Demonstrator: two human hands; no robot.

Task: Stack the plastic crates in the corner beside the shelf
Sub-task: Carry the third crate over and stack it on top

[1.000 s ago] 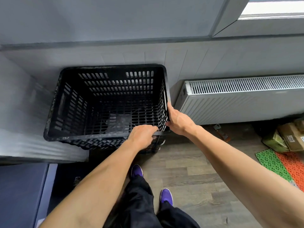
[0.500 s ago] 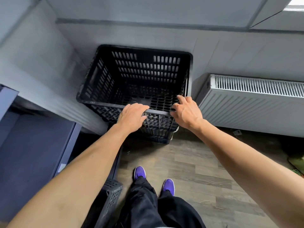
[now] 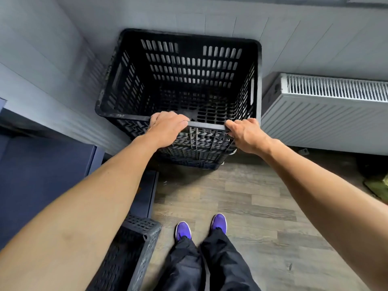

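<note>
A black slotted plastic crate [image 3: 184, 66] stands open-topped in the corner between the grey wall and the radiator. It rests on at least one more black crate [image 3: 195, 158], whose side shows below it. My left hand [image 3: 168, 128] is curled over the near rim, left of centre. My right hand [image 3: 245, 134] grips the same rim at its near right corner. Another black crate [image 3: 130, 253] sits on the floor at the lower left, partly hidden by my left forearm.
A dark blue shelf unit [image 3: 42, 179] fills the left side. A white radiator [image 3: 327, 114] runs along the wall to the right. Wood-look floor [image 3: 252, 206] lies in front, with my purple shoes [image 3: 201, 227] on it. A greenish package [image 3: 378, 187] sits at the right edge.
The view has tilted down and closer to the crate. Both hands stayed on the near rim, my right hand shifting from the side corner onto the front rim. The crate looks settled lower in the corner.
</note>
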